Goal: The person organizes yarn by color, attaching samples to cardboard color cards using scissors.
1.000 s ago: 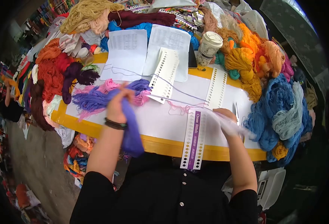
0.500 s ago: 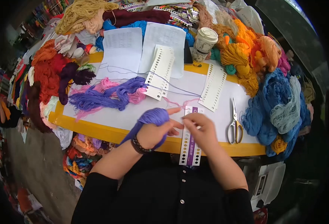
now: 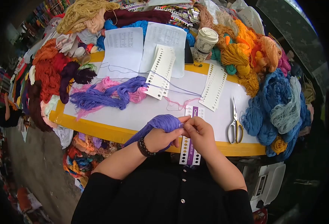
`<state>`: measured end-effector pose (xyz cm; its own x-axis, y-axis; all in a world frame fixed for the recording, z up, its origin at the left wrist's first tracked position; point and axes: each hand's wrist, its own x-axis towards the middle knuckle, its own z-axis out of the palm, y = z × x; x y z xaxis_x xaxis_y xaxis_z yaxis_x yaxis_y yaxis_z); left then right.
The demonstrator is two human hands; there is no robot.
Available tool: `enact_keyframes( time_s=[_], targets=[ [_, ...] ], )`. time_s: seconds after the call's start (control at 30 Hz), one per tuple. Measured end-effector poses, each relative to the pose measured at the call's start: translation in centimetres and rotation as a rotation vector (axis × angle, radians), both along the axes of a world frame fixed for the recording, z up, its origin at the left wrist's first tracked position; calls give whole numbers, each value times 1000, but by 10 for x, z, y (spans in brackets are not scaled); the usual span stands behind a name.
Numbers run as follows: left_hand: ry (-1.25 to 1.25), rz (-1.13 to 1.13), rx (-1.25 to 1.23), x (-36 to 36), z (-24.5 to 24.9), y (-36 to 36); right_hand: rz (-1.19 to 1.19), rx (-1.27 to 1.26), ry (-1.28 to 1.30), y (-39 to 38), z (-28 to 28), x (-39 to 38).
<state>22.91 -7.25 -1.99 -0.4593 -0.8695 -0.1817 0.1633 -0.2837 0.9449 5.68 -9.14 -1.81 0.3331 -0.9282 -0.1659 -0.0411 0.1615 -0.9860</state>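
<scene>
A purple skein of thread (image 3: 158,122) is draped over my left hand (image 3: 161,139), which grips it, its loose length trailing down toward the wrist. Against those left fingertips, my right hand (image 3: 201,135) is closed in a pinch; what sits between its fingers is too small to make out. Just below both hands, a white and purple punched card (image 3: 189,151) overhangs the table's front edge. Two plain punched cards, one in the middle (image 3: 160,72) and one to the right (image 3: 213,87), lie farther back with purple strands running between them.
Purple and pink skeins (image 3: 110,93) lie at left. Scissors (image 3: 234,125) rest on the right, beside piled blue yarn (image 3: 274,100). A lidded paper cup (image 3: 205,44) and printed sheets (image 3: 123,52) stand or lie toward the back. Orange yarn (image 3: 242,48) is heaped behind the cup.
My hands have come together, the right pinch now meeting the left fingertips. The skein and left hand have shifted slightly right, and the left fingers have drawn in.
</scene>
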Motion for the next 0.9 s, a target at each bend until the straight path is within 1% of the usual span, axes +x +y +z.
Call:
enact_keyframes(
  time_s=[0.03, 0.1, 0.13, 0.17, 0.2, 0.23, 0.27, 0.3, 0.33, 0.37, 0.4, 0.43, 0.47, 0.5, 0.53, 0.57, 0.6, 0.63, 0.67, 0.7, 0.73, 0.77, 0.83, 0.87, 0.9],
  targets=[
    [-34, -1, -27, 0, 0, 0, 0, -1, 1, 0, 1, 0],
    [-14, -3, -1, 2, 5, 0, -51, 44, -247, 0, 4, -1],
    [5, -5, 27, 3, 6, 1, -51, 44, -246, 1, 6, -5],
    [6, -4, 28, 5, 3, 3, -83, 157, -360, 0, 7, -15],
    [142, 21, 78, 7, -3, 5, -114, 271, -474, -1, 10, -26],
    [279, 48, 128, 12, -8, 7, -117, 376, -712, -2, 24, -38],
    [257, 55, 127, 23, -9, 8, -75, 298, -792, -5, 34, -61],
    [69, 57, -94, 40, -9, 9, -81, 253, -868, -8, 45, -85],
    [18, 131, -108, 58, -9, 8, -141, 173, -908, -10, 58, -114],
    [50, 281, -40, 79, -8, 6, -228, 70, -896, -15, 69, -149],
    [90, 433, 4, 100, -9, 3, -360, -61, -814, -20, 77, -185],
    [126, 547, 12, 118, -9, 0, -382, -228, -514, -27, 77, -239],
    [154, 621, 4, 129, -8, -4, -777, -488, -80, -31, 72, -260],
    [171, 656, -1, 131, -6, -8, -1135, -728, 405, -39, 63, -274],
    [207, 662, 19, 117, 6, -10, -1051, -757, 456, -43, 54, -268],
    [114, 588, 37, 103, 2, -16, -937, -692, 479, -46, 47, -240],
    [18, 515, 44, 90, 0, -21, -750, -562, 503, -47, 33, -198],
    [15, 390, 92, 68, 4, -25, -540, -450, 547, -49, 17, -160],
    [-20, 332, 168, 43, 6, -31, -322, -386, 579, -50, -3, -123],
    [-57, 282, 236, 24, 8, -40, -154, -357, 582, -52, -22, -87],
    [-64, 223, 322, 15, -3, -50, -96, -231, 586, -53, -32, -58],
    [-29, 222, 368, 8, -22, -58, -73, -158, 587, -58, -43, -39],
    [2, 214, 469, 1, -59, -74, -12, -50, 614, -68, -69, -27],
    [16, 201, 504, -1, -62, -78, -32, -13, 559, -69, -73, -23],
    [30, 190, 542, -3, -65, -80, -28, -10, 556, -69, -77, -24]
  ],
)
